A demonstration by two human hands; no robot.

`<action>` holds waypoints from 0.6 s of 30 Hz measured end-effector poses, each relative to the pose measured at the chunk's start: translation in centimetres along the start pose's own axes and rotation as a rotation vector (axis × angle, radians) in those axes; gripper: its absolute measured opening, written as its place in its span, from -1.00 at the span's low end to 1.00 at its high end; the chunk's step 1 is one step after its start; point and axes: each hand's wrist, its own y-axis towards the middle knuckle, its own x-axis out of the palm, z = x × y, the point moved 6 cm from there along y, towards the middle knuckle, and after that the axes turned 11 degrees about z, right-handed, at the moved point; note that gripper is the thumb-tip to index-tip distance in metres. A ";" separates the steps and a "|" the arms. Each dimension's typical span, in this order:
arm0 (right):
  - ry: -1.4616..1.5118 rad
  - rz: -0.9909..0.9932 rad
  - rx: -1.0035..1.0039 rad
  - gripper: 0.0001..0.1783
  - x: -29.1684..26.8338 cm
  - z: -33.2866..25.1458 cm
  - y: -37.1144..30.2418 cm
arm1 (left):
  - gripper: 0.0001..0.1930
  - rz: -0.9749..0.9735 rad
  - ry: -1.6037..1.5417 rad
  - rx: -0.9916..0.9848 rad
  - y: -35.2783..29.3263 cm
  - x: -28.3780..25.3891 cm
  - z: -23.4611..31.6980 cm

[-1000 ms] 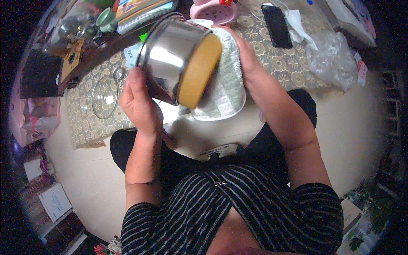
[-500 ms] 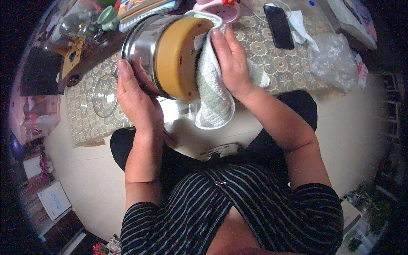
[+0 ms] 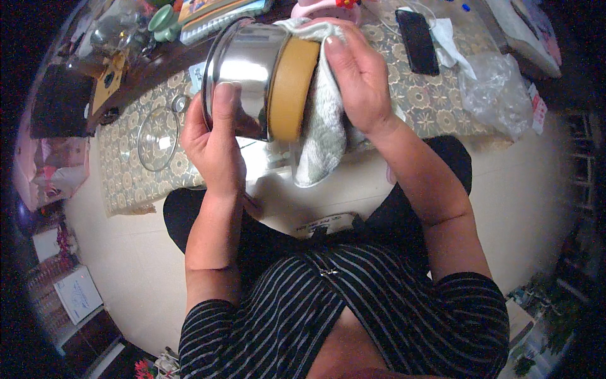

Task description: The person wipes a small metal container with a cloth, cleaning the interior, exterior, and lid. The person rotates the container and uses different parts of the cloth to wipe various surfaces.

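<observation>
A shiny metal pot with a mustard-yellow base is held up on its side, its base facing right. My left hand grips the pot's metal wall, thumb on the near side and the other fingers mostly hidden. Pressed to the base by my right hand is a pale green and white towel, bunched under the fingers and hanging down below. On the tablecloth, left of my left hand, lies a clear glass lid with a round knob.
The patterned tablecloth covers the table. To the right are a black phone, white tissue and a crumpled clear plastic bag. Books, a green cup and a pink item stand at the far side.
The pot has shifted right and turned, so its base's underside no longer shows and more metal wall does. My left thumb now lies across the wall; the towel has moved along with the base.
</observation>
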 end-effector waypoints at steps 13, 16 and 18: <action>-0.248 -0.379 -0.781 -0.67 3.8 -5.9 -5.6 | -0.82 0.091 -0.001 -0.010 1.4 -0.8 -1.3; -0.275 -0.269 -0.775 -0.66 3.1 -5.7 -4.9 | -0.81 0.073 0.016 -0.021 1.3 -0.8 -1.3; -0.260 -0.238 -0.726 -0.65 2.2 -5.6 -3.9 | -0.80 0.040 -0.033 -0.049 0.8 -0.5 -1.3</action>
